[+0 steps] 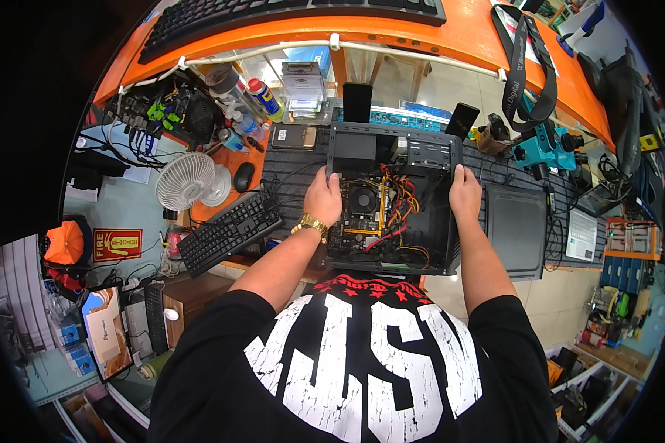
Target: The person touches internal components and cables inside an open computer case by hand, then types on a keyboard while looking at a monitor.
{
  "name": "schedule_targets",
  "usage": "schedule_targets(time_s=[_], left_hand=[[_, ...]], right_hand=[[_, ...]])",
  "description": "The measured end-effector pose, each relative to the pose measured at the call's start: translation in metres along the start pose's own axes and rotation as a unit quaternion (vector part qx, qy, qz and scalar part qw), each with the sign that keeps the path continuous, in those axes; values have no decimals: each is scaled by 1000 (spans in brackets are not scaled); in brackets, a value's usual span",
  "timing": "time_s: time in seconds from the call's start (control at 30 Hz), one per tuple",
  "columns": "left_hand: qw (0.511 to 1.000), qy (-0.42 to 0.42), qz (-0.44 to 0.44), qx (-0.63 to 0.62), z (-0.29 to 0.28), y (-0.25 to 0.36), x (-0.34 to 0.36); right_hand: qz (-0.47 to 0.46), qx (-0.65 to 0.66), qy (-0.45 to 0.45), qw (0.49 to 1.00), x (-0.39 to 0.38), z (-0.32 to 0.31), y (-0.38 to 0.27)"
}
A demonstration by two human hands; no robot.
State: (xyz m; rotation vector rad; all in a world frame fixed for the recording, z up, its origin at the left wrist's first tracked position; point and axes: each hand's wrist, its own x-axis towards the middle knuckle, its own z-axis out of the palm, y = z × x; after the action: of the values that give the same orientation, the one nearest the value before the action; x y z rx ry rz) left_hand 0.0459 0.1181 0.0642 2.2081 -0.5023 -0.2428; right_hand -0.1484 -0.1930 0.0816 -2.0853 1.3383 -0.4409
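Note:
An open black computer case [436, 251] lies on the dark ribbed mat [292, 155] in front of me. Inside are a motherboard with a round cooling fan [363, 199], red and yellow cables [395, 210] and drive bays along the far end. My left hand [323, 193], with a gold watch on the wrist, is closed on the case's left edge near the far corner. My right hand [466, 190] is closed on the right edge, opposite. A flat black panel [515, 232] lies just right of the case. The undersides of my fingers are partly hidden.
A black keyboard [229, 232], mouse [244, 177], white fan [185, 181] and several bottles [262, 100] crowd the left. A teal microscope [543, 151] and laptop [581, 236] stand right. Phones [462, 119] stand behind the case, below an orange shelf [288, 29] with a dangling strap [528, 74].

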Motion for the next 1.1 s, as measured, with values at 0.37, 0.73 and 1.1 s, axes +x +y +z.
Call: schedule_targets(time_s=[0.37,0.73,1.1], left_hand=[[1000,-11,-9,0,-2,3,1],[1000,-5,-8,-4,1,4,-1],[1000,-4,-24,4,1,6,-1]], right_hand=[[-1,-1,-4,1000,2,1,2],[2,0,-3,1000,0,-1,3],[-33,11,29,999,-1,1,8]])
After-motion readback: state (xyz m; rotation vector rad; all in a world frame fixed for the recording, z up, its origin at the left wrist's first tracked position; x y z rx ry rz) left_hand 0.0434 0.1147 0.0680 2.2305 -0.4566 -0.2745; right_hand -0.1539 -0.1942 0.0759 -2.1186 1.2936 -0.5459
